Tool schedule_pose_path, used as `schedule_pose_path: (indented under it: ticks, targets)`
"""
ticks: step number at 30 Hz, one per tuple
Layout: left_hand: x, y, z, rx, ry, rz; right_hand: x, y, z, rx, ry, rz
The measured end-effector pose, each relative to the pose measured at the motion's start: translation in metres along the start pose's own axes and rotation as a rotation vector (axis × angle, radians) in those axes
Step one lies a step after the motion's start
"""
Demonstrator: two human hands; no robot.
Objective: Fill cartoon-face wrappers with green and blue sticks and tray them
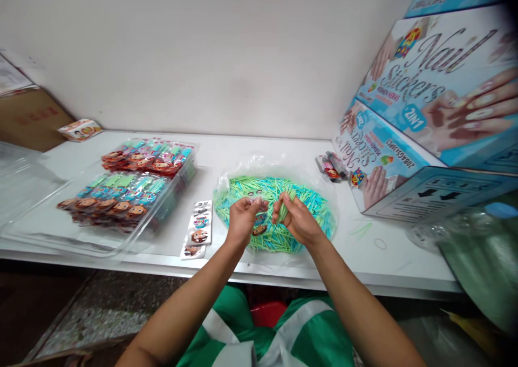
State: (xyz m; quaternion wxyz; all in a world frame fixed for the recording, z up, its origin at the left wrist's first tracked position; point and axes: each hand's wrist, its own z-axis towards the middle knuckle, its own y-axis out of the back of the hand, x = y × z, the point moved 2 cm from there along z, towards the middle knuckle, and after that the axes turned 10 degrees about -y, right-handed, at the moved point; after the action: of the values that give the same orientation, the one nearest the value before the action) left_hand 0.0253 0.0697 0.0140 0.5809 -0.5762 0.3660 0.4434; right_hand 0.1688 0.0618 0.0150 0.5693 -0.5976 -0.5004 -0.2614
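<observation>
Over a clear plastic bag (pixel 222 186) of thin green and blue sticks (pixel 279 243), both my hands are raised close together. My left hand (pixel 242 218) has its fingers pinched on a small printed sticker sheet (pixel 259 228), partly hidden by the fingers, with a cartoon face low on it. Fingers curled, my right hand (pixel 300 220) grips a small bunch of green sticks (pixel 284 209). Left of the bag lie similar sticker sheets (pixel 200 224), overlapping on the white table (pixel 226 262).
A clear plastic tray (pixel 140 240) at left holds stacked filled packets (pixel 121 194). Large nail sticker boxes (pixel 437 86) are stacked at right, with small dark packets (pixel 331 166) beside them. A plastic bottle (pixel 429 232) lies at the right edge. Loose sticks (pixel 361 230) lie nearby.
</observation>
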Motion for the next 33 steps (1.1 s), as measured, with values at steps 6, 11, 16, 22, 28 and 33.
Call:
schedule_pose_path:
  ticks: [6, 11, 16, 22, 28, 33]
  targets:
    - [0.005, -0.006, -0.012, -0.06, 0.031, -0.062, 0.008, -0.017, -0.01, -0.007, 0.104, 0.205]
    - [0.018, -0.02, -0.019, -0.178, 0.08, -0.148, -0.013, -0.049, -0.013, -0.222, 0.294, 0.171]
    - [0.025, -0.021, -0.027, -0.236, 0.105, -0.181, -0.044, -0.06, -0.018, -0.329, 0.326, -0.122]
    - [0.028, -0.013, -0.032, -0.243, 0.104, -0.167, -0.035, -0.055, -0.028, -0.316, 0.357, -0.321]
    - [0.008, 0.009, -0.02, -0.207, -0.026, -0.048, -0.007, -0.028, -0.035, -0.224, 0.302, -1.327]
    - [0.003, 0.007, -0.019, -0.13, -0.205, 0.153, -0.012, -0.033, -0.037, -0.238, 0.354, -1.87]
